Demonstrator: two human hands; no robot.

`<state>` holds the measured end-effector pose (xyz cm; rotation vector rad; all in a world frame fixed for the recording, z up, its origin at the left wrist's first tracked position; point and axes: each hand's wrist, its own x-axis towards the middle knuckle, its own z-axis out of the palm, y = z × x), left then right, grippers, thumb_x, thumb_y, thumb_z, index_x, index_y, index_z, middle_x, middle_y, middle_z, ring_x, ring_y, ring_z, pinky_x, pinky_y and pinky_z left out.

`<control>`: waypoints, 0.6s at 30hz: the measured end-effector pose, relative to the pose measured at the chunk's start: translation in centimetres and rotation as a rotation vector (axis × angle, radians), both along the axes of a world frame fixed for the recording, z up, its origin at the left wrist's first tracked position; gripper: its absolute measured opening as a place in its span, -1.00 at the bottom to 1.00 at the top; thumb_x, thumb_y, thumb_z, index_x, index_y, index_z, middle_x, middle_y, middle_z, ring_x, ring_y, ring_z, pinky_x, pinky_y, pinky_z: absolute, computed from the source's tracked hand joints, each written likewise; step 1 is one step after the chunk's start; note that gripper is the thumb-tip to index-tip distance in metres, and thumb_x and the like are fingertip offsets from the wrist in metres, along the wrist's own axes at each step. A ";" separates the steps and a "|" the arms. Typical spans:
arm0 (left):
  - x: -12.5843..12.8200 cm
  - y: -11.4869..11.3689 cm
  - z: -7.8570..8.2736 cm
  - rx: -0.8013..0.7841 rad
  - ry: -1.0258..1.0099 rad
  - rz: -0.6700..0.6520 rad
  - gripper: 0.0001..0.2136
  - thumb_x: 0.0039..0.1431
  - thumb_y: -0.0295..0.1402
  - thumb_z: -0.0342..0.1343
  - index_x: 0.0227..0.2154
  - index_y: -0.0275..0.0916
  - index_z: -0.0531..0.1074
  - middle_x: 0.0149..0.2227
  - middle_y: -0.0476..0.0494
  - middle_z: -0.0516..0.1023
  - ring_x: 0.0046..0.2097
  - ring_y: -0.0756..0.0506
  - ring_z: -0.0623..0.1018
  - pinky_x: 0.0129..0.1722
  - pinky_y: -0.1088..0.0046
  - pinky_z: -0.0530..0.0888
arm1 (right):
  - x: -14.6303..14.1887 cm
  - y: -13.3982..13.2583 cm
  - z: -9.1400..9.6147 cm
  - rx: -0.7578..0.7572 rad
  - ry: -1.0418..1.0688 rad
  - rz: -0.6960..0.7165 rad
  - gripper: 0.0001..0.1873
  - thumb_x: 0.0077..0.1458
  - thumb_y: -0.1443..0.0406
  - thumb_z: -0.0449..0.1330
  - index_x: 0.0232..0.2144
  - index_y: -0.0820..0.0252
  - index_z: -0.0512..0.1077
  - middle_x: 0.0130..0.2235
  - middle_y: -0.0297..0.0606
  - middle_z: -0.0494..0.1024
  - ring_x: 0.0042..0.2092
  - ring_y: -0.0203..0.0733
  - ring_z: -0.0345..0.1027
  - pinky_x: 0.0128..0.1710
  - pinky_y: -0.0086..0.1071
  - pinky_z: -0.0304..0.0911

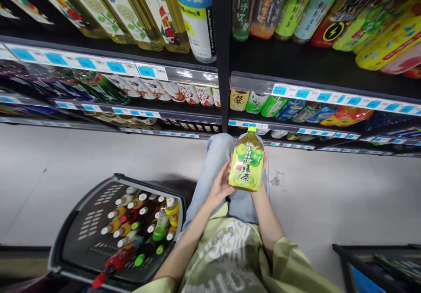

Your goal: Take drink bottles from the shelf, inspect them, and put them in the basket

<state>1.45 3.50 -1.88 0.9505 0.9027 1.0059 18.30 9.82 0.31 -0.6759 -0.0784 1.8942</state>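
Note:
A large bottle of green tea (246, 161) with a yellow-green label and a lime cap is held upright over my knees. My left hand (219, 183) grips its lower left side, fingers curled round toward the back. On the other side my right hand (262, 183) is closed on the bottle's right edge, mostly hidden behind it. To my left stands a dark grey shopping basket (95, 192) holding several bottles with white, green and red caps. One red bottle (115, 260) leans across its near rim.
Ahead is a black drinks shelf (223, 65) with several tiers of bottles, cans and blue price tags. Large tea bottles (144, 16) line the upper left. At the lower right, a black-framed rack (342, 258) stands on the pale floor (312, 196).

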 end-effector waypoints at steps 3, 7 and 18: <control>0.2 -0.3 -0.8 -0.075 -0.065 0.039 0.13 0.02 0.22 0.52 0.57 -0.05 0.20 0.57 -0.40 0.27 0.53 -0.50 0.36 0.42 -0.08 0.50 | 0.1 0.1 0.2 -0.035 0.044 0.050 -0.17 0.00 -0.41 0.20 -0.05 0.11 0.58 -0.05 -0.07 0.72 0.18 0.22 0.57 0.20 0.21 0.46; 0.6 -0.5 -2.1 -0.117 -0.115 0.053 0.18 -0.06 0.20 0.58 0.56 -0.06 0.20 0.56 -0.45 0.27 0.53 -0.50 0.36 0.44 -0.09 0.45 | 0.3 0.2 0.4 -0.026 0.088 0.076 -0.13 -0.09 -0.42 0.30 0.00 0.06 0.57 -0.02 -0.11 0.73 0.15 0.21 0.58 0.20 0.21 0.48; 0.0 -0.1 0.0 -0.135 -0.138 -0.007 0.17 -0.18 0.07 0.69 0.50 0.01 0.27 0.57 -0.44 0.26 0.53 -0.51 0.35 0.47 -0.12 0.39 | 0.0 -0.6 1.6 -0.040 0.089 0.083 -0.02 -0.17 -0.45 0.35 0.09 0.05 0.57 -0.01 -0.07 0.71 0.14 0.26 0.57 0.12 0.20 0.53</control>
